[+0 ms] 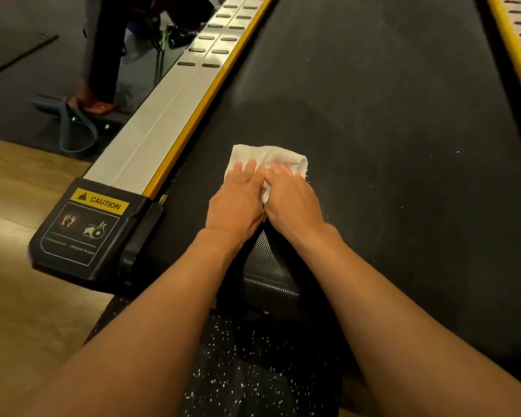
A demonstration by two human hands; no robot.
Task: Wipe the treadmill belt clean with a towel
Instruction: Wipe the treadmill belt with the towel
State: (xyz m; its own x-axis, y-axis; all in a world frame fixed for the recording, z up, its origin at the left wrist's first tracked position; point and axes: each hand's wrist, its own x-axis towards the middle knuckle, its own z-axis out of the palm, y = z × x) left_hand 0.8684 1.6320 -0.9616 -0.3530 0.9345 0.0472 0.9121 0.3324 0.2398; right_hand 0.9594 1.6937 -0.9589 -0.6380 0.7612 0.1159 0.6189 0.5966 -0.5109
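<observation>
- Towel [268, 159], white and crumpled into a small wad, lies on the treadmill belt [388, 130] near its rear end, closer to the belt's left edge than its right.
- Left hand [238, 200] and right hand [292, 200] sit side by side on the towel, palms down, fingers extended and pressing it flat to the belt; neither pinches it, and the thumbs touch between them.
- Wide bare black belt stretches ahead and to the right of the towel; a few pale specks dot it on the right.
- Yellow trim [199, 115] runs just left of the towel, bordering the grey side rail [151, 130] with its dark grip pads farther up; a second yellow strip [515, 55] edges the far right.
- Black end cap [88, 233] with a CAUTION label closes the left rail, beside the left forearm.
- Speckled black mat [238, 371] lies under the forearms, wood floor [18, 206] to the left.
- Another person's foot [94, 103] shows beyond the rail.
</observation>
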